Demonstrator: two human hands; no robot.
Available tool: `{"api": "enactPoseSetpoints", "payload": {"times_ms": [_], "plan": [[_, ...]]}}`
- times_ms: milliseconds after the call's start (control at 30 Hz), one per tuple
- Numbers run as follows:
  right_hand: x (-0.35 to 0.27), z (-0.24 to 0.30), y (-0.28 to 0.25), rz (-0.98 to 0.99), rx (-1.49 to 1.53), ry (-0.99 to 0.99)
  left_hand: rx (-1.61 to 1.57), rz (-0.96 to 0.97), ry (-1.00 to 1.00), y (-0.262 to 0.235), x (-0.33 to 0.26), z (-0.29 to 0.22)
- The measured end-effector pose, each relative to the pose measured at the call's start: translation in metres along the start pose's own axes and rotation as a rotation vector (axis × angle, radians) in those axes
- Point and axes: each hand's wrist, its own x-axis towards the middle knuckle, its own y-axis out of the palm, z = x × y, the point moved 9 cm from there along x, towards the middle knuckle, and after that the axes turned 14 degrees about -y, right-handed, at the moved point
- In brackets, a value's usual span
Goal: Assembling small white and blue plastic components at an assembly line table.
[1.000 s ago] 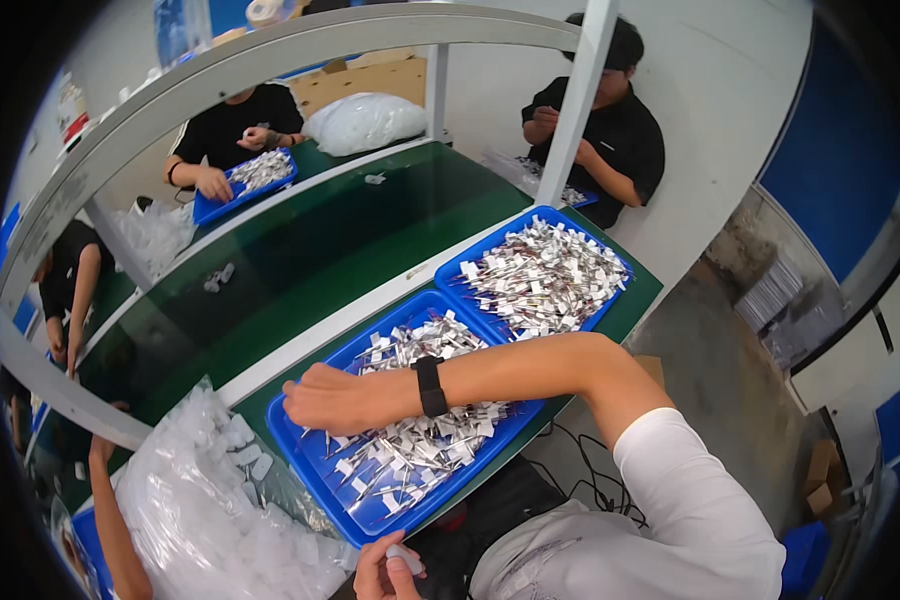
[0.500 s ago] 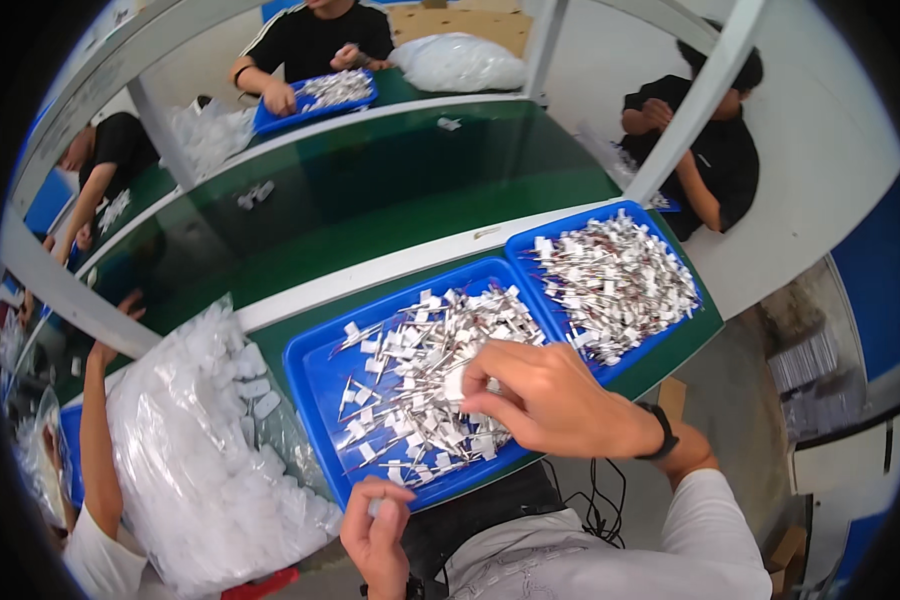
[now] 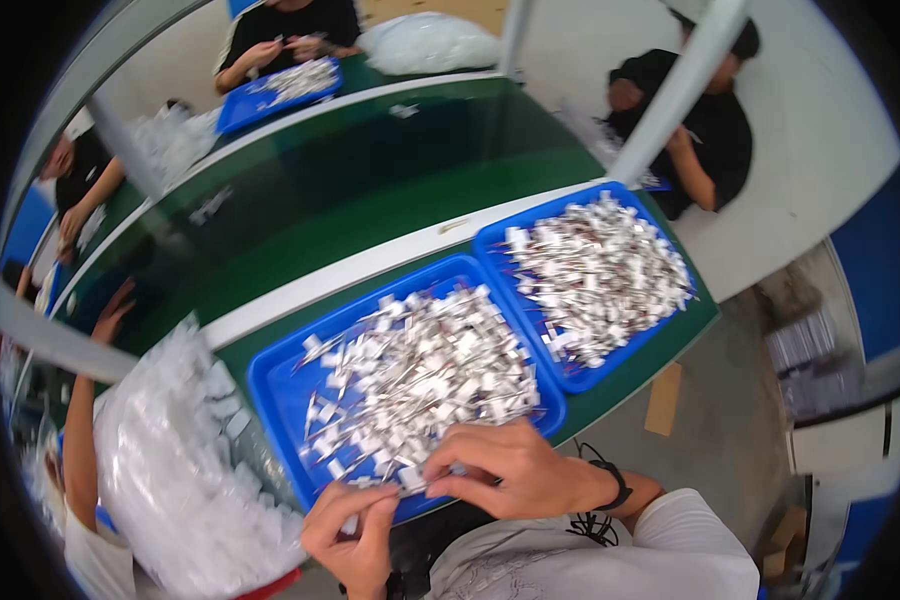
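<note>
**Picking one small part at the near edge of the front tray**

Both hands meet at lower centre of the frame, over the near rim of the shallow blue plastic tray (image 3: 280, 385) heaped with small white-tabbed wire parts (image 3: 420, 375).

- Right hand (image 3: 515, 470): fingers curled, tips pinching a small white-tabbed part (image 3: 410, 478) right at the tray's near edge. Black wristband (image 3: 615, 485) sits on that wrist.
- Left hand (image 3: 355, 525): just below and left of the right, thumb and fingers closed toward the same spot. It looks to be gripping a small white piece, but blur hides what exactly (could be the other end of the same part, cannot tell).

Surroundings: second blue tray (image 3: 495, 245) of similar parts right of centre, touching the first. Large clear plastic bag of white pieces (image 3: 185, 460) at lower left. Green bench top (image 3: 370, 200) runs across mid-frame. Other people work at another blue tray at upper left and behind a white post at upper right.

How I'd do this step well, judging from the frame:
- Parts are tangled by their thin leads, so lift one by the white tab, not the wire.
- Keep the pinch light and let neighbours drop off before pulling clear.
- Work over the tray so strays fall back in, not over the near rim.
</note>
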Motion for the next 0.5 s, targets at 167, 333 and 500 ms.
{"api": "enactPoseSetpoints", "payload": {"times_ms": [167,333,500], "plan": [[-0.004,-0.004,0.005,0.007,0.039,0.133,0.139,0.082,0.038,0.004,-0.012,0.0],[-0.004,0.004,0.011,0.058,0.066,-0.021,0.135,0.065,-0.063,0.001,-0.012,0.001],[0.001,0.014,0.029,0.098,0.097,-0.144,-0.02,0.094,-0.142,-0.018,-0.016,0.02]]}}
